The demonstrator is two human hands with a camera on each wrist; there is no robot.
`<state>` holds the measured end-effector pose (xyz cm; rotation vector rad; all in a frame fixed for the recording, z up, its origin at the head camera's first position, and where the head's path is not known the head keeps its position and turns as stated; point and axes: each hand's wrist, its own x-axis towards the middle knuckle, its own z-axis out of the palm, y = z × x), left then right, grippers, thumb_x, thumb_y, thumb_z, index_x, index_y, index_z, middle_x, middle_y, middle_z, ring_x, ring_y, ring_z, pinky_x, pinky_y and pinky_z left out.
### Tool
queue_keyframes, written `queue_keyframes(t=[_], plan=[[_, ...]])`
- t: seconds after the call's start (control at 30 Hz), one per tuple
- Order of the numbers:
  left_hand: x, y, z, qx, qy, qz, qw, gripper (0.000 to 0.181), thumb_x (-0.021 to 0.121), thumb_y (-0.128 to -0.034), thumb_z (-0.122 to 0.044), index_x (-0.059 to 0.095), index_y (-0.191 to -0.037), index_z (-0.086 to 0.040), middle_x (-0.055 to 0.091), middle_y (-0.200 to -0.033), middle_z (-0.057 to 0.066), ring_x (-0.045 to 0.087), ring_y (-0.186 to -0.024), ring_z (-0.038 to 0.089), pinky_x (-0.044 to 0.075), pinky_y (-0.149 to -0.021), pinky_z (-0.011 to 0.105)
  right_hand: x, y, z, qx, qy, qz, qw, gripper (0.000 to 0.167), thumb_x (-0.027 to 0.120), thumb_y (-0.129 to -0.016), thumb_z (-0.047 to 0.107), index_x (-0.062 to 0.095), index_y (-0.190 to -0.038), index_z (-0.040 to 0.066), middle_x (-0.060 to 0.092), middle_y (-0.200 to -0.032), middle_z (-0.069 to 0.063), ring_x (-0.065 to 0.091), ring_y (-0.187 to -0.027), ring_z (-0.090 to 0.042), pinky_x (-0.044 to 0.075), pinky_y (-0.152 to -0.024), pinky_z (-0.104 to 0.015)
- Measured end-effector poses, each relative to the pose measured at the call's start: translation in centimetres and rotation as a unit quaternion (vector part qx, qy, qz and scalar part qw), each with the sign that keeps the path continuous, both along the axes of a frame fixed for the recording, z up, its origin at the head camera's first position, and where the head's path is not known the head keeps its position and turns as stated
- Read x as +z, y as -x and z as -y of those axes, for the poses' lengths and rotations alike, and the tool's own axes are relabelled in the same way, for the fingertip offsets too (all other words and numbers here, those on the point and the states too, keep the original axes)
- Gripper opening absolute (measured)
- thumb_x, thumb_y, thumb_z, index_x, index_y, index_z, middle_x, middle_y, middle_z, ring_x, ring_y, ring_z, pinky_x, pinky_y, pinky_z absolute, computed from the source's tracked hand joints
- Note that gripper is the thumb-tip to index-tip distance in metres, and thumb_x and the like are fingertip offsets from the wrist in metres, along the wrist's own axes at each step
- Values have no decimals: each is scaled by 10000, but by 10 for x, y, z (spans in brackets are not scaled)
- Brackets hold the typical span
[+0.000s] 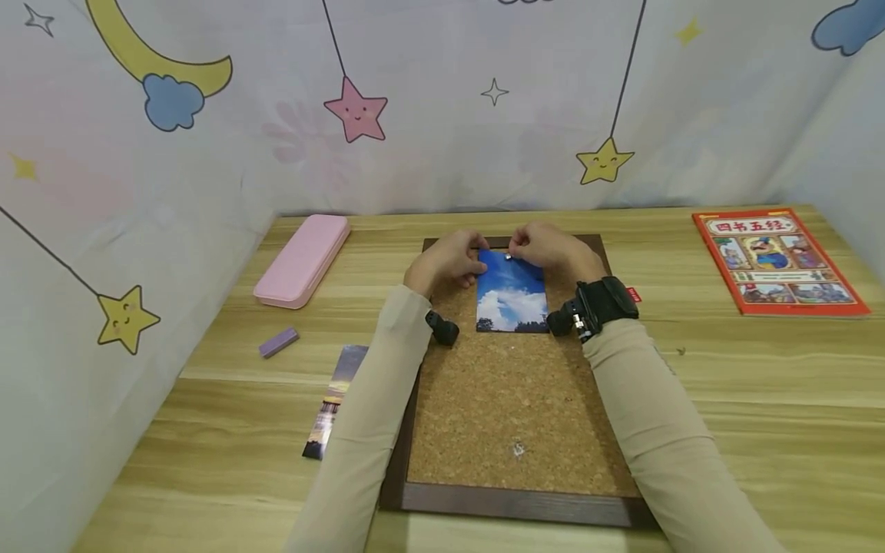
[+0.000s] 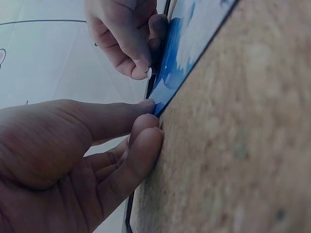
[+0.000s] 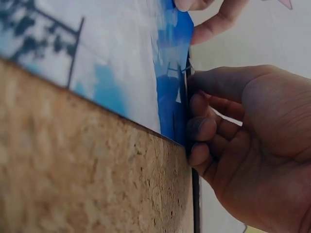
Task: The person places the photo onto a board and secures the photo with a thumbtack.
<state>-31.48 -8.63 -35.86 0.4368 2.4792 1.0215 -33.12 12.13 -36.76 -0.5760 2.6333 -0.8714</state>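
A photo point(image 1: 512, 299) of blue sky and clouds lies against the upper part of a brown-framed corkboard point(image 1: 518, 399). At its upper left corner my left hand point(image 1: 451, 261) holds it between thumb and fingers; the left wrist view shows the thumb point(image 2: 141, 108) on that corner. My right hand point(image 1: 553, 250) pinches a small shiny pushpin point(image 1: 508, 256) at the photo's top edge. Its thin point point(image 3: 186, 69) shows in the right wrist view, by the blue part of the print; how deep it sits, I cannot tell.
To the left are a pink case point(image 1: 304, 261), a small purple block point(image 1: 279, 342) and a second photo point(image 1: 335, 399), partly behind my left sleeve. A red-bordered book point(image 1: 777, 261) lies at the far right. Behind the wooden table hangs a patterned curtain point(image 1: 442, 169).
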Motion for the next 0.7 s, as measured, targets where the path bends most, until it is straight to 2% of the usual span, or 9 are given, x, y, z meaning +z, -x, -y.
queue_keyframes(t=[0.3,0.47,0.7], plan=[[1,0,-1,-7,-17,37,10000,373,637,-981,-57,529,-1336,-16,578,-860,125,612,-629,178,554,-596,274,-2,0,1,296,153,-147,9993,113,578,-1014,104,623,-1088,32,659,-1026,-142,556,-869,-269,423,-779,-371],[1,-1,0,-8,-45,18,10000,368,637,-982,-57,532,-1333,-16,578,-868,125,610,-627,168,553,-595,273,-1,0,1,334,146,-201,9991,119,558,-1024,112,625,-1068,24,649,-990,-129,549,-847,-253,413,-755,-360],[1,0,0,-5,-29,42,10000,373,632,-987,-69,528,-1343,-28,576,-869,127,610,-624,166,553,-600,273,0,0,-2,513,149,-204,9984,101,611,-1008,118,651,-1016,26,615,-893,-92,537,-784,-227,416,-714,-329]])
